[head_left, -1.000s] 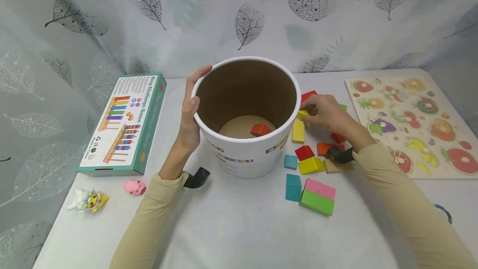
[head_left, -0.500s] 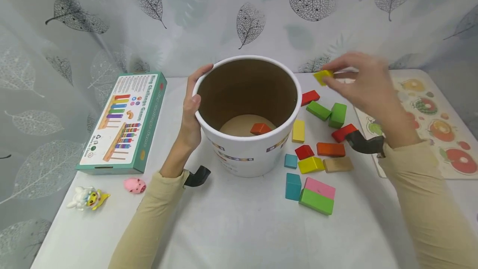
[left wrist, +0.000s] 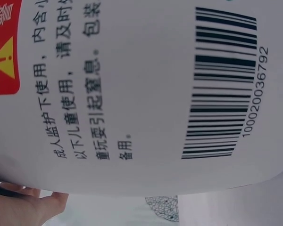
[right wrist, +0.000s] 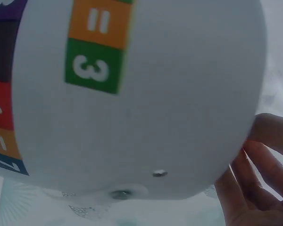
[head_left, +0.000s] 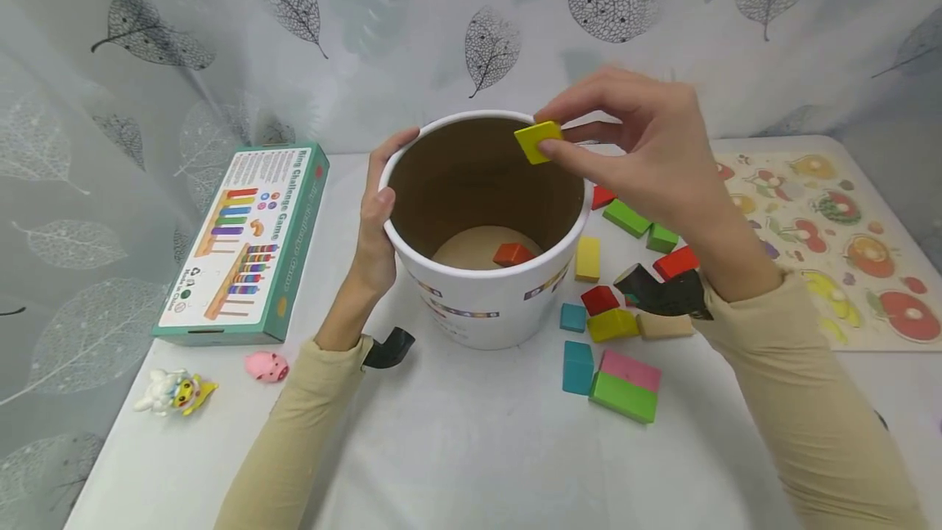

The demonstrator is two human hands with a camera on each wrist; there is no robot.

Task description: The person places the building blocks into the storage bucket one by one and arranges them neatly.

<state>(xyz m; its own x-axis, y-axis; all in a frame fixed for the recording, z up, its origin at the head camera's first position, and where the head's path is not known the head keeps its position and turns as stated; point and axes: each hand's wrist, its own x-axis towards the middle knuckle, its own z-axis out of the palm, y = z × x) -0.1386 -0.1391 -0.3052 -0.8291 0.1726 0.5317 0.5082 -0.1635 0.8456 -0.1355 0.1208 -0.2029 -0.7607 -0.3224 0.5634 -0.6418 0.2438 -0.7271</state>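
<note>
On the desk [head_left: 441, 456] stands a white bucket [head_left: 471, 289], mouth up, with loose blocks [head_left: 612, 324] scattered to its right. The left hand [head_left: 374, 227] clasps the bucket's left side, thumb at the rim; a firm hold there should guard against sliding or tipping. The right hand [head_left: 648, 145] pinches a yellow block [head_left: 538, 142] between thumb and fingers, over the bucket's far right edge. Lowering seems the step; bringing the block toward the bucket's centre before letting go would likely avoid clipping the rim. An orange block [head_left: 513, 253] lies on the bucket's bottom, right of centre; aiming left should spare a knock.
</note>
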